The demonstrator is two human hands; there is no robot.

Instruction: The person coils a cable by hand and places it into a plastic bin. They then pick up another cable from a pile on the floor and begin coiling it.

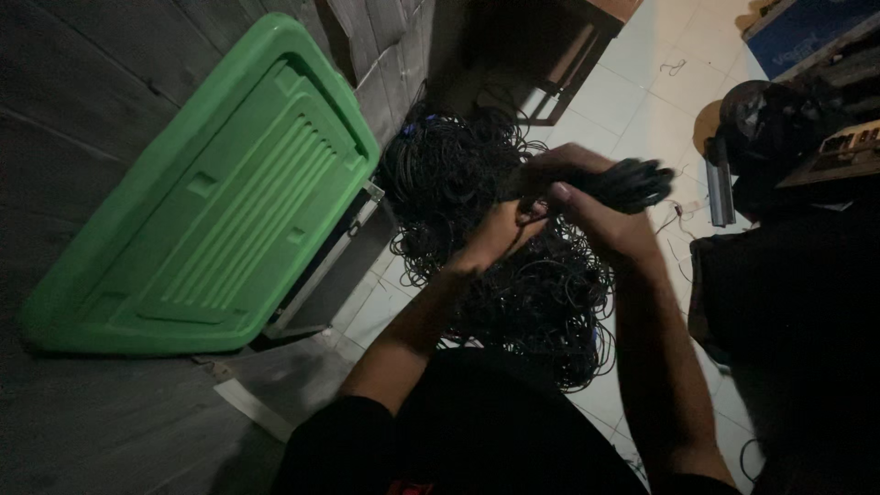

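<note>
While both hands (550, 215) grip it, the cable bundle (632, 183) lies crosswise.

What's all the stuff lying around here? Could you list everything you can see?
cable pile: one tangled heap, black, on the floor in the middle
cable bundle: one, black, gripped above the pile
plastic tub lid: one, green, leaning against the wall on the left
wall: one, dark grey, left side
tiled floor: one, pale, running up to the right
dark equipment: a cluster, black, at the right edge; too dim to name
left hand: one, at the cables below the bundle
right hand: one, closed around the cable bundle
</note>
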